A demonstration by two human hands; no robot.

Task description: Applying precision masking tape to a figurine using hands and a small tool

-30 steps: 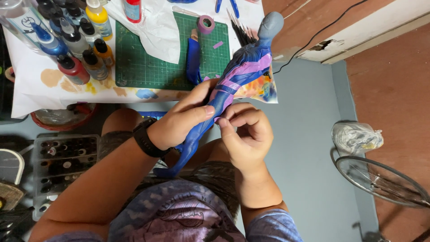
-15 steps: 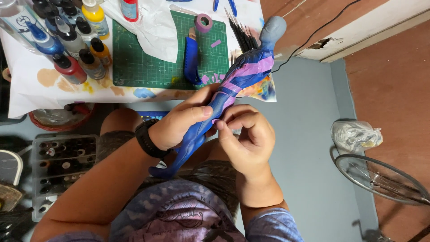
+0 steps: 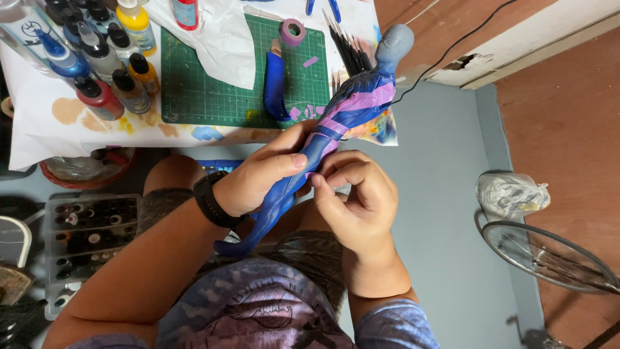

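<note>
Both grips are closed on the blue figure [image 3: 303, 174], which runs diagonally from the lower middle of the frame up to the upper right, its grey head [image 3: 394, 44] past the edge of the surface [image 3: 39, 139]. The left hand [image 3: 261, 178] wraps the figure's middle, thumb laid flat along it. The right hand [image 3: 358, 200] pinches thumb and forefinger together at the figure's side, seemingly on an end of the purple tape [image 3: 361, 103] that bands the body, though the fingertips hide the exact contact.

To work this well, the wrapping hand should keep the figure steady while the pinch stays small and close to the tape edge, so the black spikes [image 3: 349, 52] above are not knocked.

In the upper middle lie a green cutting mat [image 3: 206, 90], a blue knife [image 3: 274, 81] and a tape roll [image 3: 294, 31]; paint bottles [image 3: 97, 58] crowd the upper left.
</note>
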